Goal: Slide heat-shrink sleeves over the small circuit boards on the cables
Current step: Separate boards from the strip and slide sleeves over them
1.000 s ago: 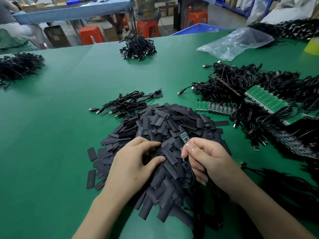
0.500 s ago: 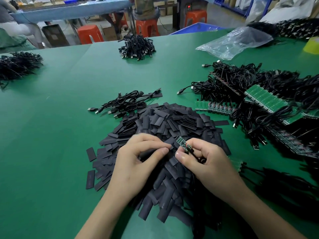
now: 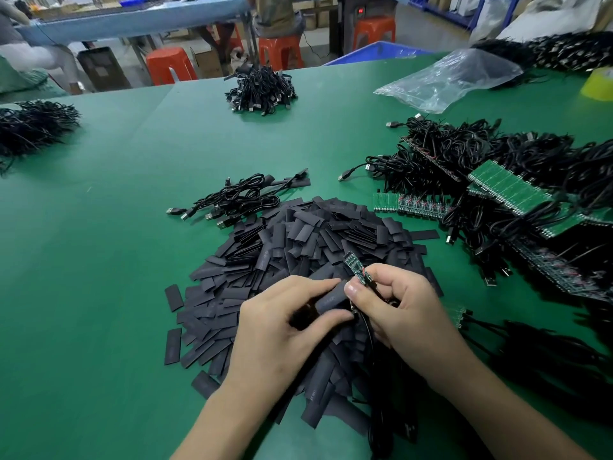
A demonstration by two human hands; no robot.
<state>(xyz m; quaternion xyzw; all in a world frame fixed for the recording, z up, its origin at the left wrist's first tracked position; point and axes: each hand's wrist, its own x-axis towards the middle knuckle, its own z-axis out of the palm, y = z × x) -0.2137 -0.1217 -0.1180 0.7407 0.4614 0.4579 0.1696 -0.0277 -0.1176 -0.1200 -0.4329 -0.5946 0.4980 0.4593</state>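
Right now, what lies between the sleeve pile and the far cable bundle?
Head view: a small bunch of cables by the sleeve pile, then bare green table.

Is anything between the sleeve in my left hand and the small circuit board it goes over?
Nothing loose. The heat-shrink sleeve, pinched in the left hand, sits below the circuit board in the right hand; only the right thumb lies between them, and the board's free end points up, away from the sleeve.

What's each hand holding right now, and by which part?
The left hand pinches one heat-shrink sleeve around its middle, between thumb and fingers. The right hand holds a small circuit board by its cable end; the free end sticks out.
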